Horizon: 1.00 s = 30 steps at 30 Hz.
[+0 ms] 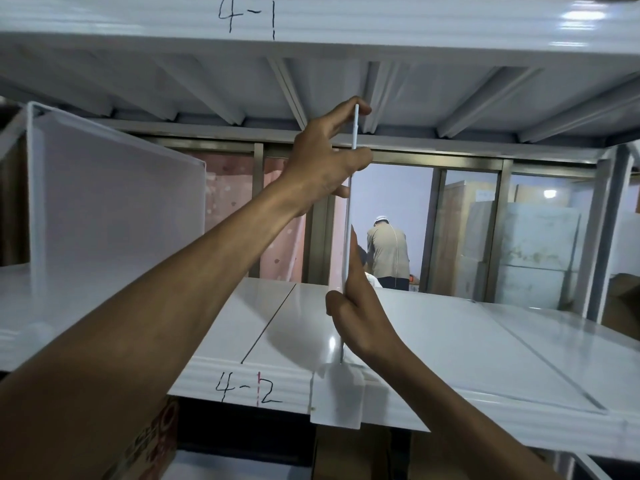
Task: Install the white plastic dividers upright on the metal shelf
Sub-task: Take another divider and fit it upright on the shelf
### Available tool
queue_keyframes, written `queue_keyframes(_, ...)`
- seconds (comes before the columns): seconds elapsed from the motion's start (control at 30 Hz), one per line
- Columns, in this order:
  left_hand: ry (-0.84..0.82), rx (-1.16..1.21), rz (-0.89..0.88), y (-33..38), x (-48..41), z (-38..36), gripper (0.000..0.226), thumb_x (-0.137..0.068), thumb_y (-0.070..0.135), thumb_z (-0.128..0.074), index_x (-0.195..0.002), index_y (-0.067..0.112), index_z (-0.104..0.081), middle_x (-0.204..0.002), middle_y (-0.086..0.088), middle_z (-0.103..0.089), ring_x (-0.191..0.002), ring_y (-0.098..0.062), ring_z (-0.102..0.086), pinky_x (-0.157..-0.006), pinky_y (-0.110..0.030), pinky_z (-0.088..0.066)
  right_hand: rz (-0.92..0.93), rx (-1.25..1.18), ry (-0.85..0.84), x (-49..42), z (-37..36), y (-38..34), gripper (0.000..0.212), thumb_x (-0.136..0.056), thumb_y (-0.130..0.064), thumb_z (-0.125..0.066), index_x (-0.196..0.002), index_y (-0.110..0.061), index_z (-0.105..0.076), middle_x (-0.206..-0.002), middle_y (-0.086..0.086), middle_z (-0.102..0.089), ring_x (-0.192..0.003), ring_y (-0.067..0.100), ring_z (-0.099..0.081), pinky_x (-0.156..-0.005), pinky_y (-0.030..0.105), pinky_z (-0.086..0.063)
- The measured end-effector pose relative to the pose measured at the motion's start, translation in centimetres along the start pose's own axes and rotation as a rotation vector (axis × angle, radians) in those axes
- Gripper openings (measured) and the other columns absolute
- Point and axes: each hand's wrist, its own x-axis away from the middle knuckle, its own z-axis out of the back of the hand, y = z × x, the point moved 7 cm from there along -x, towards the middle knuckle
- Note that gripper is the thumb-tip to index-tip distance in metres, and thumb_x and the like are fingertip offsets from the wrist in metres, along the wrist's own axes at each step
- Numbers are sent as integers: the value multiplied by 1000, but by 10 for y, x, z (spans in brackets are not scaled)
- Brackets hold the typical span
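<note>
A white plastic divider (347, 209) stands upright, seen edge-on, on the white metal shelf (450, 341) marked "4-2". Its front tab (337, 396) hangs over the shelf's front lip. My left hand (325, 157) pinches the divider's upper edge just under the shelf above. My right hand (356, 306) lies flat against the divider's right side low down, thumb wrapped around its front edge. A second divider (114, 216) stands upright on the shelf to the left.
The upper shelf (311, 26) marked "4-1" sits close overhead, with ribs underneath. Behind the rack a person (388, 251) stands among stacked boxes (533, 244). Cardboard boxes (149, 441) sit on the level below.
</note>
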Motion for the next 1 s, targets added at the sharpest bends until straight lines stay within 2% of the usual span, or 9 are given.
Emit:
queue_keyframes(0.1, 14, -55, -39, 3, 2, 6, 49, -77, 10, -65, -121, 30, -58, -135, 3, -54, -96, -14, -62, -56, -17, -56, 5, 3, -19, 2, -3, -2, 88, -78, 1, -35, -153, -26, 1, -161, -8, -4, -143, 6, -14, -116, 52, -18)
queue_keyframes(0.23, 4, -12, -6, -2, 6, 15, 46, -78, 9, -65, -116, 34, -57, -140, 6, -51, -94, -35, -67, -58, -44, -63, 6, 21, -37, 2, -7, -4, 86, -81, 2, -36, -153, -27, 2, -160, -14, 0, -144, 1, -5, -117, 46, -19)
queue_keyframes(0.33, -8, -4, 1, -2, 7, 16, 47, -80, 7, -65, -117, 34, -56, -143, 5, -49, -92, -34, -69, -58, -41, -63, 10, 23, -35, 3, -8, -5, 84, -81, 0, -35, -153, -24, 1, -160, -12, 0, -144, -2, -3, -118, 39, -15)
queue_keyframes(0.47, -22, -19, 5, 2, 8, 10, 51, -81, 4, -66, -124, 30, -55, -143, 3, -47, -90, -29, -68, -54, -34, -61, 18, 11, -35, 7, -6, -4, 82, -81, 0, -33, -152, -19, 1, -161, -9, 0, -142, -7, 0, -115, 15, -6)
queue_keyframes(0.53, -19, -16, 2, 4, 10, 10, 52, -81, 3, -65, -125, 28, -55, -143, 3, -48, -79, -27, -66, -50, -26, -55, 21, 8, -34, 6, -7, -3, 82, -81, 1, -34, -152, -22, 1, -160, -11, 0, -142, -6, 0, -116, 16, -6)
queue_keyframes(0.63, -15, -15, -9, 5, 12, 13, 51, -81, 1, -64, -122, 29, -54, -143, 2, -47, -72, -32, -64, -51, -27, -55, 27, 12, -31, 6, -10, -3, 81, -83, 0, -34, -151, -28, -1, -158, -18, 0, -141, -9, -1, -113, 12, -5)
queue_keyframes(0.83, 18, -16, -15, 7, 18, 18, 51, -81, -1, -66, -121, 28, -55, -136, -6, -51, -60, -18, -57, -49, -29, -55, 33, -4, -6, 12, -12, -5, 76, -84, -3, -34, -144, -39, -3, -154, -23, -3, -140, -12, -3, -111, 7, -6)
queue_keyframes(0.93, 24, -38, -19, 12, 18, 13, 50, -80, -2, -67, -121, 25, -57, -131, -12, -57, -56, -15, -50, -46, -19, -47, 7, -30, 16, 12, -12, -4, 76, -84, -7, -34, -137, -50, -1, -146, -37, 1, -134, -21, -1, -107, 2, -4)
queue_keyframes(1.0, 9, -41, -12, 9, 18, 4, 52, -79, -1, -67, -124, 24, -57, -125, -16, -60, -56, -14, -50, -46, -19, -47, -31, -37, 28, 15, -12, -1, 78, -82, -8, -33, -135, -53, 2, -145, -39, 5, -134, -22, 1, -106, 1, -3)
